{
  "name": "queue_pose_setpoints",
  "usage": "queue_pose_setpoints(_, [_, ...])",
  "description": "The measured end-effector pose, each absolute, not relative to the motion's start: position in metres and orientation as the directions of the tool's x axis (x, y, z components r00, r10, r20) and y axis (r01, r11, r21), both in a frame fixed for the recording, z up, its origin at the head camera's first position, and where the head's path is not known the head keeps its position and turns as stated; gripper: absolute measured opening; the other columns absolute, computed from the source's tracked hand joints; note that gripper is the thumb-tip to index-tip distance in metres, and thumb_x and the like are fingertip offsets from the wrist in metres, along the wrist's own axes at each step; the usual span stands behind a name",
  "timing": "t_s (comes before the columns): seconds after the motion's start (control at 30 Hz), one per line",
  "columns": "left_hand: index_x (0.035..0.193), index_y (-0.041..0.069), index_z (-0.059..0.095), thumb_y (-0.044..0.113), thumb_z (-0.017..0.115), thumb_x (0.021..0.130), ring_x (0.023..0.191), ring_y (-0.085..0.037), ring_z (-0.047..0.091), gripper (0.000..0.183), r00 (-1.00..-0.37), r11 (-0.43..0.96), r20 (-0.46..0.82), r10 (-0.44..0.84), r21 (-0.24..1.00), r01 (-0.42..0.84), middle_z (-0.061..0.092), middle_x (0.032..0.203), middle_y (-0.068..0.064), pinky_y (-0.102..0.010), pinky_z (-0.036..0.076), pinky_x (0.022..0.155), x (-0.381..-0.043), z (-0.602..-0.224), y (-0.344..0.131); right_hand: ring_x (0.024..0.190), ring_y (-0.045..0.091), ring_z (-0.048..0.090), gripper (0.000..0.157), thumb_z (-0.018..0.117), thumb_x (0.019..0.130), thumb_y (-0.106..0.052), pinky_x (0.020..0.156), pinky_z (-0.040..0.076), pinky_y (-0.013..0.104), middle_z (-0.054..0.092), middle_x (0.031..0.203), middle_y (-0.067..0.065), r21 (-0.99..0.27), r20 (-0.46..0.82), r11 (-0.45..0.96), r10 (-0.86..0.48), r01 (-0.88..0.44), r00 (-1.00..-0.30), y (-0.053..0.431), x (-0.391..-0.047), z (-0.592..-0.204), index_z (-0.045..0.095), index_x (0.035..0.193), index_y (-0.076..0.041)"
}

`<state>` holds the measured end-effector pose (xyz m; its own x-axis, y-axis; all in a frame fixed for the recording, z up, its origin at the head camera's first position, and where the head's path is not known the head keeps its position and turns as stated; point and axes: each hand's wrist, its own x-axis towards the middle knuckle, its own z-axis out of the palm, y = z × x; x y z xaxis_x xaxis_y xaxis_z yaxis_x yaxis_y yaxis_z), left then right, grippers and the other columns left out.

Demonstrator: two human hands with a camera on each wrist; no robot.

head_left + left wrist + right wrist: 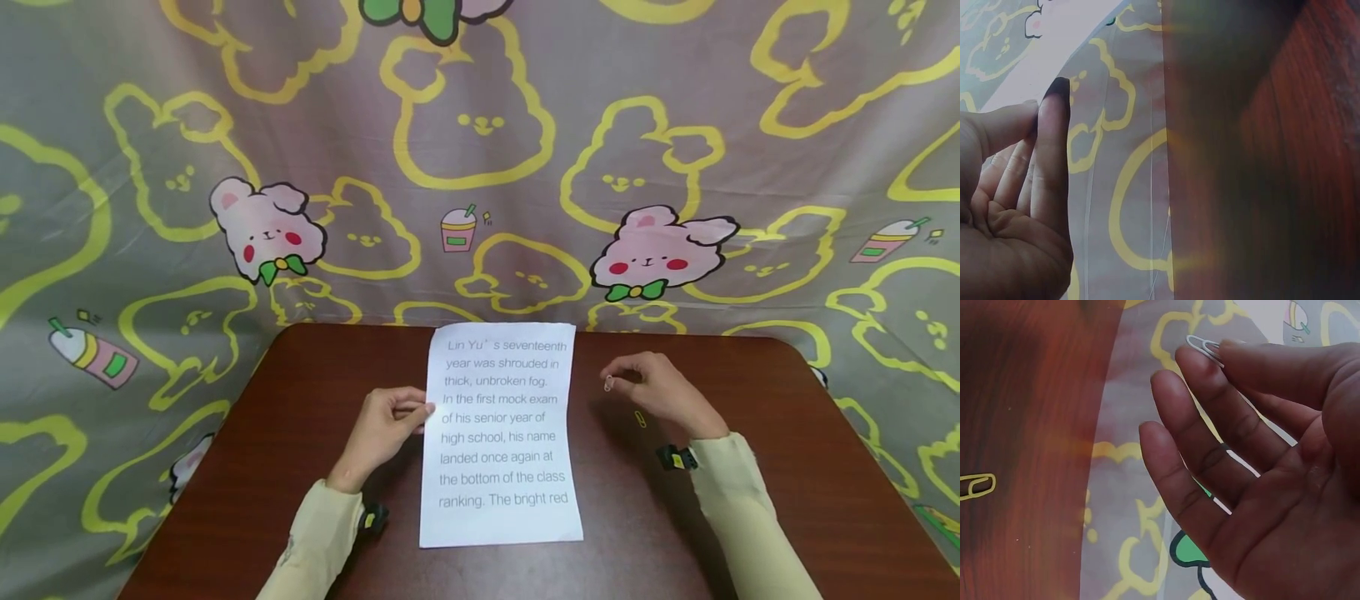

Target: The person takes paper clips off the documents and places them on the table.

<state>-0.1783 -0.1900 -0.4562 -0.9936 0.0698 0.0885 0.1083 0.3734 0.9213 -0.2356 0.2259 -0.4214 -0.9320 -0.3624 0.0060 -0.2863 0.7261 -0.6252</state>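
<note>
A white sheet of paper (498, 521) with large printed English text is held up over the table. My left hand (386, 429) pinches its left edge between thumb and fingers, as the left wrist view also shows. To the right of the sheet, my right hand (663, 392) pinches a white paper clip (1202, 349) between thumb and index finger. The other fingers of that hand are spread loosely. Below the right hand lies a yellow paper clip (640, 418) on the dark table.
The brown wooden table (247, 467) has rounded far corners. Behind it hangs a grey curtain (517, 275) printed with yellow outlines and cartoon animals. Black cameras (677, 457) are strapped at both wrists, over pale sleeves.
</note>
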Motion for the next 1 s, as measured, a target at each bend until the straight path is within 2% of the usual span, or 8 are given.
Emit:
queue_pose_setpoints(0.3, [0.108,-0.006,0.076,0.001,0.074,0.093,0.082,-0.02,0.078,0.016,-0.995,0.378,0.065,0.079,0.921,0.09,0.08,0.1,-0.021,-0.027,0.065,0.067,-0.18,-0.46,-0.19,0.083,0.019,0.063,0.014,0.071,0.097,-0.009,0.072,0.053,0.032,0.078,0.098,0.007,-0.601,-0.049,0.747,-0.39,-0.285,-0.919,0.226,-0.241,-0.427,0.078,0.107,-0.003])
queue_pose_setpoints(0.77, [0.105,-0.006,0.076,0.0,0.073,0.094,0.083,-0.018,0.078,0.013,-0.994,0.373,0.005,0.11,0.927,0.046,0.08,0.099,-0.02,-0.026,0.065,0.066,-0.181,-0.466,-0.19,0.08,0.018,0.058,0.009,0.069,0.097,-0.007,0.067,0.05,0.03,0.073,0.092,0.004,-0.588,-0.096,0.759,-0.409,-0.28,-0.907,0.227,-0.245,-0.439,0.077,0.1,-0.007])
queue_pose_setpoints(1.0, [0.104,-0.005,0.076,0.001,0.073,0.094,0.083,-0.018,0.077,0.012,-0.994,0.377,-0.016,0.105,0.926,0.025,0.079,0.098,-0.019,-0.026,0.065,0.066,-0.182,-0.468,-0.19,0.073,0.017,0.057,0.009,0.067,0.096,-0.003,0.06,0.049,0.03,0.07,0.084,0.004,-0.593,-0.11,0.753,-0.428,-0.286,-0.897,0.226,-0.247,-0.445,0.071,0.092,-0.01])
